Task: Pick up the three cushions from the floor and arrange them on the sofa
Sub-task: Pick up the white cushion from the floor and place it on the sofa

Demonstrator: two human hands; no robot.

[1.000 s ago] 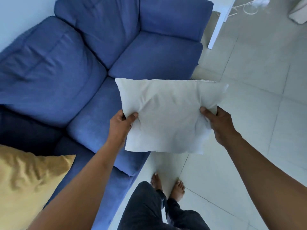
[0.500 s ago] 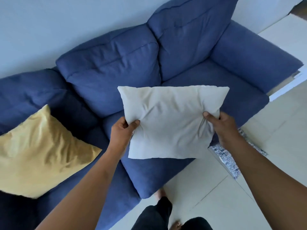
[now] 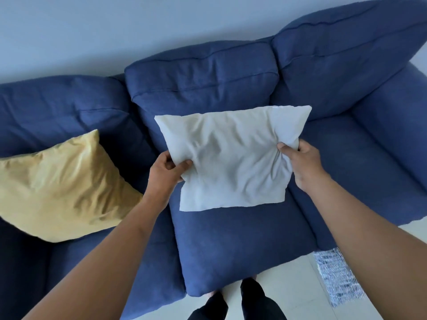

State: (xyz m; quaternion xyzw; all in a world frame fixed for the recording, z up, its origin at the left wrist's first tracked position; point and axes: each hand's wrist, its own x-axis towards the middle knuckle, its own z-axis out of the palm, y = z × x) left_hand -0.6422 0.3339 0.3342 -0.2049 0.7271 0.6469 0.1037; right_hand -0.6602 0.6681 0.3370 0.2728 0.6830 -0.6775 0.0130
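White fabric, creased and slack, marks the cushion in hand: the white cushion (image 3: 231, 158) is held in the air over the middle seat of the blue sofa (image 3: 231, 239), its far edge close in front of the middle back pad, and whether it touches that pad cannot be told. It is gripped at both side edges. The left hand (image 3: 165, 174) is pinched shut on the left edge near the lower corner, thumb on the near face; the right hand (image 3: 302, 162) is clamped on the right edge, the cloth bunched under its thumb. Most of the cushion lies between the two hands and beyond them, with a loose strip hanging nearer.

One cushion is judged placed: the yellow cushion (image 3: 62, 188) is propped on the left seat. The white one is not yet set down. A patterned item (image 3: 337, 278) on the floor at the near right may be the third cushion, which would remain to be fetched.
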